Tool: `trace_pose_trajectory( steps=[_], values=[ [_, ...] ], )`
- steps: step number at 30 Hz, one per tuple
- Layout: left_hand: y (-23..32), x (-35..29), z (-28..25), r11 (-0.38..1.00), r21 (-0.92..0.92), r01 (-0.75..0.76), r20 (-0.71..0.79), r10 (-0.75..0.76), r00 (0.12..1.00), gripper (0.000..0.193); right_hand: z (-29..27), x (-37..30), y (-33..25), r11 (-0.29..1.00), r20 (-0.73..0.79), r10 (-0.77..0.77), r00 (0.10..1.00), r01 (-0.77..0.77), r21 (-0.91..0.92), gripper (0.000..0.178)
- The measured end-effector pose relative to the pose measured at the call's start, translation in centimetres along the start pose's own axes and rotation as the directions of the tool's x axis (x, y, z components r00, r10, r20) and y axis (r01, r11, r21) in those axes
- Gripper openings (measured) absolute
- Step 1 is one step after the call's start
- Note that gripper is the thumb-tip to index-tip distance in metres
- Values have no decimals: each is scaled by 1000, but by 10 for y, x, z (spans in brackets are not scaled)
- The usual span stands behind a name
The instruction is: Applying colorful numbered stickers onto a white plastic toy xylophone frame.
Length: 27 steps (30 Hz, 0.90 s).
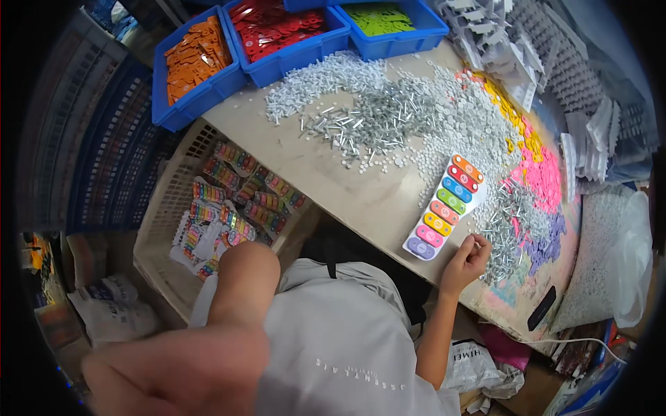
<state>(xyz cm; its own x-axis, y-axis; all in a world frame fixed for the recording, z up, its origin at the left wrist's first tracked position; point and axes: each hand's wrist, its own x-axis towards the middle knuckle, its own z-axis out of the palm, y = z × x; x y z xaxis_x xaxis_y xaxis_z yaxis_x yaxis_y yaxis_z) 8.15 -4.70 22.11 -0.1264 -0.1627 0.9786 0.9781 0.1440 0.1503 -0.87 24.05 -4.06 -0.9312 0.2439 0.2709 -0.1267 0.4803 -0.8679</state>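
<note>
The xylophone lies flat on the desk, its lower end near the front edge. The right hand curls beside it; whether it pinches anything, I cannot tell. The left arm is bent, that hand's state unclear. Probably best: steady the xylophone, keeping loose pins out from underneath.
</note>
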Motion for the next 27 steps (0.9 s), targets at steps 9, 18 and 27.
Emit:
trace_pose_trajectory(
  steps=[9,18,27],
  values=[
    [48,-3,-16,997,42,-65,-16,66,998,18,1,-7,11,988,2,-149,989,149,-28,12],
    [-55,-110,-99,308,722,619,-377,-574,727,8,1,-4,2,987,-57,-159,986,159,-13,12],
    [-139,-241,-168,-67,962,264,-234,-701,674,19,-1,-9,-2,971,-34,-232,972,230,-67,6]
  ],
)
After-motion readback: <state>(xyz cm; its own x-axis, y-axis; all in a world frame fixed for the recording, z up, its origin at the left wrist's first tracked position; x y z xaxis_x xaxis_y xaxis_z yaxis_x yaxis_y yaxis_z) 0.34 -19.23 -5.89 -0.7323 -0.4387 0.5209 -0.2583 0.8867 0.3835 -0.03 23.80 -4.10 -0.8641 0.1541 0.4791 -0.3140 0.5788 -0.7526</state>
